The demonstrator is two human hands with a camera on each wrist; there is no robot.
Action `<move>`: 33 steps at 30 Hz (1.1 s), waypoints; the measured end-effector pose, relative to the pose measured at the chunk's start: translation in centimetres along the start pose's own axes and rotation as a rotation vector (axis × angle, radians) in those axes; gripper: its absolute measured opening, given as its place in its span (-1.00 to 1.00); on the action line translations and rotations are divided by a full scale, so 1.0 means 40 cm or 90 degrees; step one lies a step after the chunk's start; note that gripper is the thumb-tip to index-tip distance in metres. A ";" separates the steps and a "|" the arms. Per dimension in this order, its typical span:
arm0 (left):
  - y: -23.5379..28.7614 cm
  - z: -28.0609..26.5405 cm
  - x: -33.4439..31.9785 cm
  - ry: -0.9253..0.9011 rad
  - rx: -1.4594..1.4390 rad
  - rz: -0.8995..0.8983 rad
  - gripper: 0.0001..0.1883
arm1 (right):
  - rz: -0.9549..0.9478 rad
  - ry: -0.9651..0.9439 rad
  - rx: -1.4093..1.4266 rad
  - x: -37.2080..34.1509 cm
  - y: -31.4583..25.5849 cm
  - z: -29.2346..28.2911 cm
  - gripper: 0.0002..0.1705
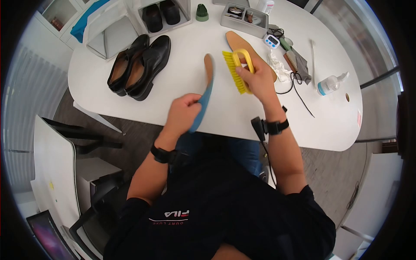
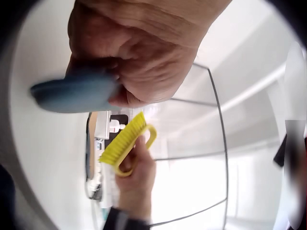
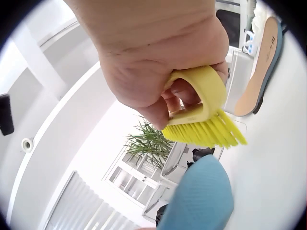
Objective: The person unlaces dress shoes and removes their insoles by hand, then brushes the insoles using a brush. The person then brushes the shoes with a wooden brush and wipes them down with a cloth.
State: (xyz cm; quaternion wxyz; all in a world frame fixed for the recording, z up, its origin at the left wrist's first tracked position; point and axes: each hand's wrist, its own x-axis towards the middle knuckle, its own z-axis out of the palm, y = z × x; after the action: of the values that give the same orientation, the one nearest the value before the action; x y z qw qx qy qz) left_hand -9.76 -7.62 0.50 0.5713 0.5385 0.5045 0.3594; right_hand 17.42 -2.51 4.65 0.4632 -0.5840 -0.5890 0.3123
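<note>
My left hand (image 1: 183,113) pinches an insole (image 1: 207,93), blue on one face and tan on the other, held up on edge near the front of the table. In the left wrist view the insole (image 2: 79,91) is blurred beneath the left hand (image 2: 134,48). My right hand (image 1: 258,82) grips the yellow handle of a brush (image 1: 235,73), its bristles facing the insole across a gap. The right wrist view has the fingers of the right hand (image 3: 163,62) through the handle of the brush (image 3: 204,96), above the blue insole (image 3: 204,191).
Black shoes (image 1: 149,69) stand at the left, near boxes (image 1: 108,37) at the back. Another insole (image 1: 242,47) lies beyond the right hand. A grey organiser box (image 1: 245,21), timer (image 1: 271,41), crumpled tissue (image 1: 278,65), cable and spray bottle (image 1: 329,85) are on the right.
</note>
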 end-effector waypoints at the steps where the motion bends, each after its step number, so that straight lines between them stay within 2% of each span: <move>1: -0.005 -0.008 0.015 -0.009 -0.212 -0.032 -0.75 | 0.008 0.014 0.004 -0.024 -0.011 -0.005 -0.60; 2: -0.013 -0.010 0.020 -0.011 -0.211 -0.034 -0.75 | 0.011 0.015 0.004 -0.046 -0.019 -0.002 -0.60; 4: -0.030 -0.008 0.028 -0.038 -0.246 -0.105 -0.75 | 0.039 -0.129 0.044 -0.084 -0.036 0.017 -0.58; 5: -0.044 -0.006 0.034 -0.045 -0.240 -0.109 -0.75 | -0.013 -0.256 -0.071 -0.094 -0.073 0.019 -0.60; 6: -0.060 -0.003 0.040 -0.039 -0.168 -0.118 -0.75 | -0.007 -0.249 -0.068 -0.091 -0.053 0.030 -0.60; 8: -0.064 -0.005 0.043 -0.040 -0.088 -0.130 -0.75 | -0.038 -0.332 -0.450 -0.047 0.038 0.070 -0.60; 9: -0.061 -0.006 0.041 -0.048 -0.058 -0.137 -0.75 | 0.017 -0.166 -0.472 -0.018 0.087 0.058 -0.59; 10: -0.056 -0.005 0.044 -0.050 -0.035 -0.138 -0.76 | 0.054 -0.073 -0.554 0.006 0.036 0.031 -0.54; 12: -0.050 -0.005 0.039 -0.037 -0.061 -0.148 -0.76 | 0.067 0.047 -0.546 0.033 -0.001 0.010 -0.51; 13: -0.048 -0.007 0.038 -0.036 -0.075 -0.158 -0.76 | 0.068 0.046 -0.546 0.016 -0.008 0.024 -0.51; 15: -0.063 -0.008 0.046 -0.026 -0.071 -0.149 -0.76 | -0.126 -0.198 -0.360 -0.022 -0.027 0.057 -0.50; 18: -0.065 -0.007 0.048 -0.023 -0.069 -0.140 -0.75 | -0.179 -0.168 -0.461 -0.043 0.115 0.124 -0.49; 19: -0.066 -0.007 0.040 -0.023 -0.077 -0.135 -0.75 | -0.053 -0.102 -0.452 -0.003 0.108 0.083 -0.50; 20: -0.066 -0.005 0.036 -0.016 -0.082 -0.137 -0.75 | 0.032 -0.071 -0.566 0.029 0.041 0.044 -0.59; 22: -0.062 0.000 0.032 -0.003 -0.091 -0.132 -0.75 | -0.078 0.085 -0.601 0.052 0.072 0.011 -0.61; 23: -0.063 0.001 0.035 -0.005 -0.091 -0.129 -0.75 | -0.078 0.088 -0.602 0.035 0.058 0.023 -0.61; 25: -0.074 0.002 0.042 0.013 -0.078 -0.127 -0.76 | -0.166 -0.039 -0.627 -0.041 0.027 0.081 -0.67; 26: -0.079 0.004 0.044 0.012 -0.079 -0.127 -0.76 | -0.198 -0.114 -0.631 -0.088 0.061 0.126 -0.71; 27: -0.085 0.003 0.047 0.017 -0.092 -0.123 -0.77 | -0.227 -0.092 -0.603 -0.153 0.050 0.165 -0.70; 28: -0.090 0.000 0.048 0.026 -0.107 -0.120 -0.78 | -0.231 -0.151 -0.567 -0.215 0.011 0.178 -0.68; 29: -0.092 -0.004 0.046 0.035 -0.111 -0.125 -0.78 | -0.201 -0.221 -0.484 -0.272 -0.043 0.173 -0.73; 30: -0.089 -0.012 0.046 0.004 -0.123 -0.143 -0.79 | -0.201 -0.234 -0.480 -0.272 -0.073 0.143 -0.73; 32: -0.083 -0.023 0.047 -0.023 -0.138 -0.173 -0.80 | -0.083 -0.467 -0.089 -0.262 -0.091 0.063 -0.77; 33: -0.078 -0.026 0.052 -0.041 -0.149 -0.218 -0.80 | -0.010 -0.348 -0.093 -0.247 -0.084 0.056 -0.78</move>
State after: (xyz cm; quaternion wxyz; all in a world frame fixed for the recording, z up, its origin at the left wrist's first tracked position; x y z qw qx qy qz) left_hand -10.71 -5.87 -2.83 0.6984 0.3863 0.5249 0.2957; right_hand 12.97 -12.17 5.08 0.2459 -0.5056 -0.7175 0.4112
